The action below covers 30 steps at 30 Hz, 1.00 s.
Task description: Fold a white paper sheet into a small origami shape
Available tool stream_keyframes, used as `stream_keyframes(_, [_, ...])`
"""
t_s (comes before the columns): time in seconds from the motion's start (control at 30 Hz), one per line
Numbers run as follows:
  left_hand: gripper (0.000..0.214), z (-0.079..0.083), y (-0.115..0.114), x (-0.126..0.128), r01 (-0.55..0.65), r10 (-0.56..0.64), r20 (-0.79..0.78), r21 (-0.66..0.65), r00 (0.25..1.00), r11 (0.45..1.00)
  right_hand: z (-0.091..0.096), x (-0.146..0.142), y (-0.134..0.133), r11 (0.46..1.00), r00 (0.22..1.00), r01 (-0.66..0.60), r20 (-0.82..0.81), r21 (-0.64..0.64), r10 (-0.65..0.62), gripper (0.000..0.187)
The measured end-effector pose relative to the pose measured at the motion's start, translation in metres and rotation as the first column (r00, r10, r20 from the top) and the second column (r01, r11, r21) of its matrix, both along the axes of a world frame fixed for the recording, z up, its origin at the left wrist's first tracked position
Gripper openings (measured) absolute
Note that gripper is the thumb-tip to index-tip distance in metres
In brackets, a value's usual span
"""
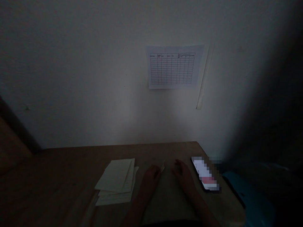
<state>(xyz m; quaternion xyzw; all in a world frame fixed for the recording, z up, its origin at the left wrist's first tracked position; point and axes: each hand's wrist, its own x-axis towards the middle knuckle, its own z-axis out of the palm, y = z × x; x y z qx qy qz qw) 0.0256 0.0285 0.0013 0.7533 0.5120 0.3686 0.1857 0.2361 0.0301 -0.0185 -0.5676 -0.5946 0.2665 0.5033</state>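
Observation:
The room is dim. Both my hands rest on a sheet of paper that lies on the wooden table. My left hand has its fingers curled at the sheet's far edge, where a small corner of paper sticks up. My right hand lies flat on the sheet just to the right of it, fingers stretched forward. A stack of folded white papers lies to the left of my left hand.
A phone with a lit screen lies at the table's right edge, close to my right hand. A blue object sits lower right beyond the table. A printed table sheet hangs on the white wall.

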Motion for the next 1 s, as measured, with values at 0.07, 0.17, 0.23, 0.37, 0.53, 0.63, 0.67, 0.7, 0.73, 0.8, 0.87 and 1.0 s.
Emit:
stream_keyframes(0.07, [0.017, 0.003, -0.001, 0.002, 0.021, -0.021, 0.024, -0.013, 0.999, 1.0, 0.005, -0.009, 0.005, 0.997, 0.995, -0.079, -0.062, 0.018, 0.08, 0.06])
stream_keyframes(0.17, [0.016, 0.006, -0.003, 0.003, 0.053, -0.051, 0.06, -0.017, 0.997, 0.998, 0.005, -0.023, 0.013, 0.977, 0.963, -0.215, -0.169, -0.001, 0.212, 0.061])
stream_keyframes(0.23, [0.015, 0.006, -0.003, 0.004, 0.076, -0.074, 0.092, -0.015, 0.993, 0.997, 0.0, -0.03, 0.018, 0.962, 0.94, -0.273, -0.217, -0.01, 0.264, 0.061])
stream_keyframes(0.37, [0.011, 0.006, -0.003, 0.006, 0.126, -0.12, 0.14, -0.032, 0.983, 0.992, -0.013, -0.033, 0.021, 0.958, 0.929, -0.285, -0.242, 0.015, 0.28, 0.06])
stream_keyframes(0.53, [0.013, 0.01, -0.005, 0.008, 0.007, 0.003, 0.187, -0.052, 0.982, 0.999, -0.012, -0.029, 0.016, 0.949, 0.923, -0.313, -0.227, 0.025, 0.31, 0.055])
stream_keyframes(0.63, [0.02, 0.009, -0.005, 0.007, -0.088, 0.099, 0.194, -0.066, 0.976, 0.994, -0.007, -0.029, 0.012, 0.953, 0.929, -0.302, -0.213, 0.038, 0.303, 0.052])
stream_keyframes(0.67, [0.021, 0.008, -0.005, 0.006, -0.114, 0.124, 0.193, -0.061, 0.973, 0.992, -0.005, -0.03, 0.01, 0.952, 0.929, -0.302, -0.212, 0.038, 0.303, 0.052])
stream_keyframes(0.7, [0.023, 0.007, -0.004, 0.005, -0.134, 0.142, 0.195, -0.054, 0.97, 0.989, -0.004, -0.03, 0.009, 0.951, 0.927, -0.308, -0.212, 0.035, 0.308, 0.052])
stream_keyframes(0.73, [0.026, 0.005, -0.004, 0.004, -0.142, 0.148, 0.202, -0.047, 0.968, 0.989, -0.002, -0.03, 0.008, 0.948, 0.925, -0.317, -0.212, 0.028, 0.316, 0.052])
stream_keyframes(0.8, [0.034, 0.003, -0.003, 0.003, -0.117, 0.122, 0.222, -0.039, 0.967, 0.992, 0.001, -0.03, 0.006, 0.94, 0.918, -0.341, -0.212, 0.014, 0.336, 0.053])
stream_keyframes(0.87, [0.037, 0.002, -0.002, 0.002, -0.048, 0.056, 0.232, -0.042, 0.971, 0.998, 0.004, -0.029, 0.004, 0.935, 0.913, -0.355, -0.21, 0.014, 0.35, 0.052])
stream_keyframes(1.0, [0.033, 0.005, -0.003, 0.002, 0.019, -0.006, 0.204, -0.061, 0.979, 0.998, 0.008, -0.028, 0.003, 0.935, 0.916, -0.353, -0.194, 0.032, 0.352, 0.047])
